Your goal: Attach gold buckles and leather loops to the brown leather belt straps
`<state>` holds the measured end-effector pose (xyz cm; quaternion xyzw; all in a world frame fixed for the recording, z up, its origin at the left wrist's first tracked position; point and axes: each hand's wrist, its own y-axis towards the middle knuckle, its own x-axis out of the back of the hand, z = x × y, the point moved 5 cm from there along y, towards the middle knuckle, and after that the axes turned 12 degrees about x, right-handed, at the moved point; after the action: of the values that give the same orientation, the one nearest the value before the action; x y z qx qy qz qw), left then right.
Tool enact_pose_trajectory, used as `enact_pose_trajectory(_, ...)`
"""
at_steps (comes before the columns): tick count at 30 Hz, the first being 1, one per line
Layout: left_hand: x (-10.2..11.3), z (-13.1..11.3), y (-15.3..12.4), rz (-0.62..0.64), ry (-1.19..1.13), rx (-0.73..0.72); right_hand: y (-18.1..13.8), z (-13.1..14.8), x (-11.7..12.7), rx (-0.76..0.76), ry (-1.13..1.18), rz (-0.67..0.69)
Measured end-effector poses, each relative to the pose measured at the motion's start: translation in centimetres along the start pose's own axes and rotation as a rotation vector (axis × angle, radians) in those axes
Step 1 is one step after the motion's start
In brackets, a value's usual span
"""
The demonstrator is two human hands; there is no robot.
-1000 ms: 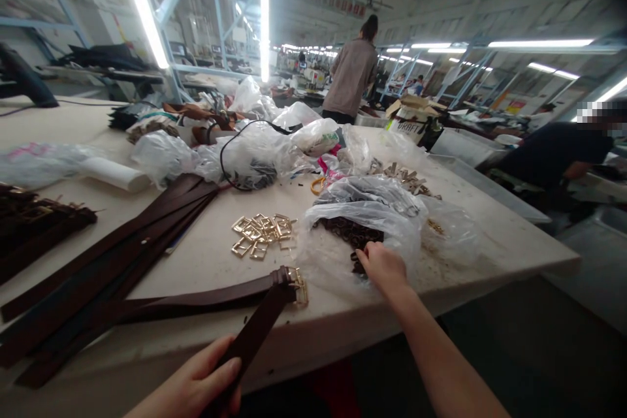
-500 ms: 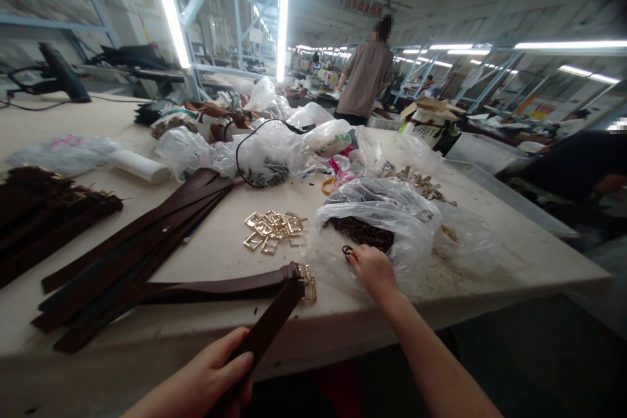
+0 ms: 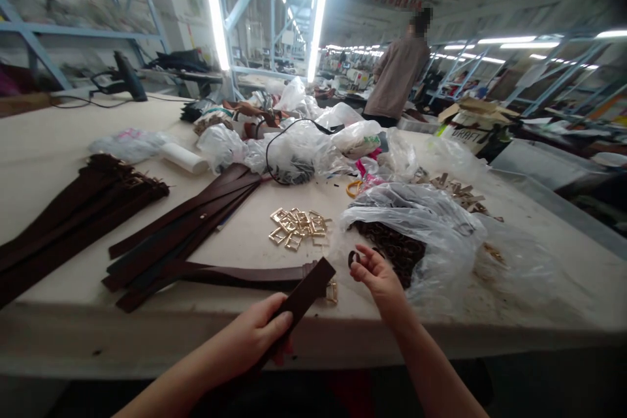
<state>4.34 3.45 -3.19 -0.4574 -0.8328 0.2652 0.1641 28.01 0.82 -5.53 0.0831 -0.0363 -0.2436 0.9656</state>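
Observation:
My left hand (image 3: 267, 330) is closed around a dark brown leather strap (image 3: 309, 289), whose square end points up and right. Between the thumb and fingers of my right hand (image 3: 379, 277) is a small dark belt loop (image 3: 353, 259), just off the strap's end. More such loops lie in a clear plastic bag (image 3: 441, 222), right beside that hand. Behind the held strap a brown belt (image 3: 255, 275) with a gold buckle (image 3: 332, 291) rests on the table, the buckle partly covered. A pile of loose gold buckles (image 3: 298, 227) sits just beyond.
Brown straps (image 3: 191, 222) lie in a bundle at the left, with a stack of buckled belts (image 3: 93, 209) farther left. Plastic bags (image 3: 294, 150), a white roll (image 3: 183, 158) and yellow-handled scissors (image 3: 353, 189) are farther back. A person (image 3: 399, 72) stands beyond the table (image 3: 235, 330).
My right hand has lifted a loop away from the bag toward the strap. My left hand has raised the strap's end slightly. The view has swung left.

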Motion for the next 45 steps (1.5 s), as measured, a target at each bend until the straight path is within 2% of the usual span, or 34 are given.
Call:
enact_pose_trajectory(3,0.1,-0.3,0.5,-0.027,-0.029,-0.043,-1.7,0.9,-3.3,-0.091,0.154,0.077)
enact_pose_trajectory(5,0.3,0.0,0.6,-0.042,-0.042,-0.042,-2.4,1.3,-4.5,-0.102,0.182,0.075)
enact_pose_trajectory(8,0.6,0.6,0.5,-0.046,-0.073,-0.011,-2.7,1.4,-5.1,-0.036,0.141,0.021)
enact_pose_trajectory(12,0.4,1.1,0.3,0.039,-0.173,0.074,-2.5,1.3,-5.2,0.031,0.116,-0.064)
enact_pose_trajectory(16,0.1,1.4,0.3,0.113,-0.234,0.152,-2.9,0.2,-5.8,-0.149,0.32,-0.071)
enact_pose_trajectory(19,-0.1,1.4,0.3,0.15,-0.293,0.175,-3.6,-0.6,-6.8,-0.294,0.432,0.017)
enact_pose_trajectory(22,-0.1,1.3,0.3,0.166,-0.356,0.199,-4.4,-1.0,-7.5,-0.339,0.422,0.098)
enact_pose_trajectory(25,-0.2,1.5,0.7,0.183,-0.394,0.241,-4.7,-0.9,-7.8,-0.322,0.352,0.134)
enact_pose_trajectory(28,-0.3,1.7,1.7,0.168,-0.371,0.191,-4.7,-0.2,-8.2,-0.236,0.199,0.184)
enact_pose_trajectory(33,0.1,1.4,2.3,0.057,-0.151,0.047,-5.0,1.2,-8.4,-0.005,-0.078,0.237)
enact_pose_trajectory(39,-0.1,0.1,0.8,0.021,0.051,-0.009,-5.6,1.0,-8.6,0.121,-0.144,0.334)
enact_pose_trajectory(42,-0.2,-0.2,0.8,0.026,0.084,-0.025,-5.6,0.9,-9.0,0.055,-0.066,0.354)
enact_pose_trajectory(45,0.3,-0.2,0.9,0.061,0.037,-0.007,-5.5,0.4,-9.0,-0.134,0.123,0.293)
